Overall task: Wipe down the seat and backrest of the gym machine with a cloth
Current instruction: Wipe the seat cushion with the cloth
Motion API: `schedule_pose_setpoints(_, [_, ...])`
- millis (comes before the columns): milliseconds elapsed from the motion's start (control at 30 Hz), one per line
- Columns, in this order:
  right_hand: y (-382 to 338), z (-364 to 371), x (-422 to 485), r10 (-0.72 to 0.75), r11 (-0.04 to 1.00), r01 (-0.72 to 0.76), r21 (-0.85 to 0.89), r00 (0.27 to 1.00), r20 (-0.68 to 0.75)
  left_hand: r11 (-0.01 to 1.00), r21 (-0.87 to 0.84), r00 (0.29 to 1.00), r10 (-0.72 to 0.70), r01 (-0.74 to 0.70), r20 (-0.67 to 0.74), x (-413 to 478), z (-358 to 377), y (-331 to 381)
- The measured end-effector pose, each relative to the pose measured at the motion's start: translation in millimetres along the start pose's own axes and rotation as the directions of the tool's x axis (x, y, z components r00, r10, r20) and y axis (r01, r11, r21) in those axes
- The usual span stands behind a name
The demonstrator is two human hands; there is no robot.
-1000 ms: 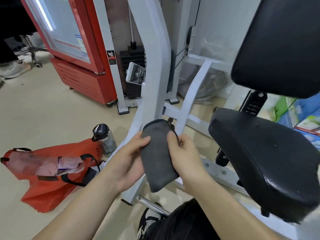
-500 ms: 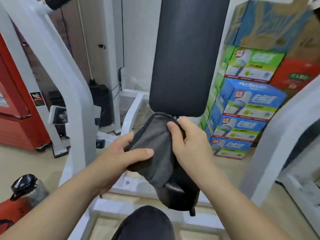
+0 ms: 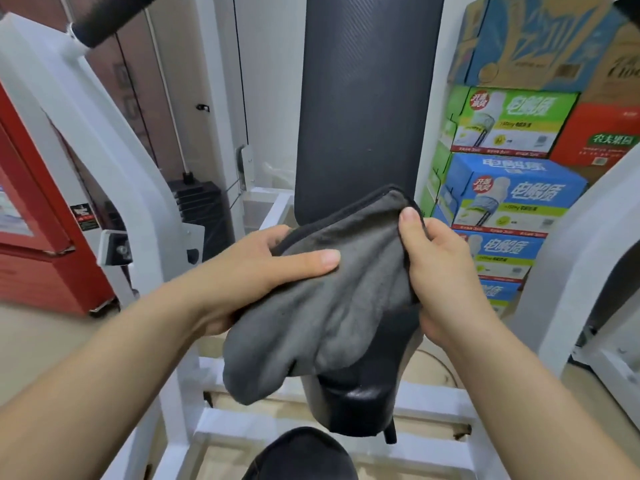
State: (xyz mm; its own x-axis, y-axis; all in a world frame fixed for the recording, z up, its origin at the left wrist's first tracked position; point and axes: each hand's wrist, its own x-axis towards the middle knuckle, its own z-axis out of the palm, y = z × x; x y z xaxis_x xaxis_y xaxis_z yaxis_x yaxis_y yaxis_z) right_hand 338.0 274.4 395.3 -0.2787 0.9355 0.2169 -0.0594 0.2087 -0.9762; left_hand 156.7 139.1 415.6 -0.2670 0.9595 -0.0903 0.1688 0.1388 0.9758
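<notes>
Both hands hold the soft grey microfibre cloth (image 3: 329, 299) spread between them, likely to make a flat wiping face: the left hand (image 3: 256, 271) pinches one edge, the right hand (image 3: 440, 271) grips the black-hemmed corner. Below the fingers (image 3: 273, 239) lies the glossy black padded seat (image 3: 360, 403); beyond them, the matte black ribbed backrest (image 3: 367, 98).

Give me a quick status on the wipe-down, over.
Left hand and right hand both grip the grey cloth. Cloth held over the seat, by the lower end of the backrest; contact unclear. Nothing blocking either pad.
</notes>
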Motion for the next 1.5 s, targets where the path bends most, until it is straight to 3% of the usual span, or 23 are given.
schedule_pose_setpoints(67, [15, -5, -8, 0.000, 0.985, -0.003, -0.175, 1.000, -0.017, 0.955, 0.274, 0.990, -0.086, 0.115, -0.114, 5, -2, -15])
schedule_pose_setpoints(100, [25, -9, -14, 0.008, 0.957, -0.010, -0.292, 1.000, -0.005, 0.859, 0.478, 0.976, -0.102, 0.184, -0.192, 7, -3, -26])
schedule_pose_setpoints(167, [42, -21, -23, 0.059, 0.853, -0.014, -0.522, 0.996, 0.070, 0.611, 0.764, 0.964, 0.010, 0.205, -0.267, 4, 0, -50])
schedule_pose_setpoints(200, [47, -27, -26, 0.113, 0.805, -0.028, -0.592, 0.988, 0.107, 0.557, 0.821, 0.960, 0.138, 0.128, -0.243, 1, 5, -59])
schedule_pose_setpoints(267, [50, -40, -27, 0.297, 0.768, -0.142, -0.625, 0.943, 0.150, 0.575, 0.800, 0.914, 0.395, -0.171, -0.089, -5, 22, -67])
schedule_pose_setpoints(300, [47, -46, -26, 0.401, 0.741, -0.206, -0.639, 0.899, 0.175, 0.575, 0.755, 0.892, 0.451, -0.314, 0.027, -8, 34, -65])
schedule_pose_setpoints(367, [40, -57, -22, 0.555, 0.662, -0.263, -0.701, 0.802, 0.223, 0.489, 0.719, 0.860, 0.399, -0.494, 0.319, -6, 59, -62])
schedule_pose_setpoints(433, [42, -66, -8, 0.533, 0.648, -0.258, -0.716, 0.826, 0.185, 0.483, 0.735, 0.876, 0.192, -0.477, 0.443, 5, 72, -62])
schedule_pose_setpoints(533, [70, -71, 22, 0.313, 0.711, -0.230, -0.664, 0.950, 0.006, 0.478, 0.783, 0.891, -0.003, -0.397, 0.454, 26, 75, -63])
schedule_pose_setpoints(733, [141, -56, 49, 0.146, 0.830, -0.187, -0.525, 0.982, -0.119, 0.511, 0.821, 0.926, -0.115, -0.255, 0.360, 98, 66, -78])
schedule_pose_setpoints(900, [162, -60, 50, 0.144, 0.869, -0.202, -0.452, 0.977, -0.158, 0.461, 0.875, 0.948, -0.188, -0.147, 0.258, 136, 71, -89])
schedule_pose_setpoints(1100, [174, -63, 49, 0.126, 0.877, -0.186, -0.443, 0.979, -0.161, 0.579, 0.732, 0.870, -0.075, -0.359, 0.487, 62, 74, -79])
schedule_pose_setpoints(1167, [178, -61, 50, 0.122, 0.871, -0.187, -0.454, 0.978, -0.168, 0.629, 0.692, 0.862, -0.069, -0.353, 0.502, 66, 63, -78])
schedule_pose_setpoints(1233, [179, -60, 50, 0.129, 0.879, -0.194, -0.436, 0.976, -0.175, 0.602, 0.744, 0.898, -0.097, -0.291, 0.430, 95, 54, -79])
schedule_pose_setpoints(1300, [177, -59, 48, 0.143, 0.887, -0.199, -0.418, 0.977, -0.161, 0.510, 0.837, 0.940, -0.144, -0.196, 0.308, 125, 52, -83])
schedule_pose_setpoints(1367, [175, -61, 44, 0.157, 0.892, -0.210, -0.400, 0.974, -0.162, 0.456, 0.878, 0.947, -0.191, -0.147, 0.258, 143, 55, -92])
schedule_pose_setpoints(1500, [173, -59, 40, 0.170, 0.898, -0.217, -0.383, 0.973, -0.153, 0.558, 0.810, 0.948, -0.118, -0.182, 0.294, 112, 70, -80])
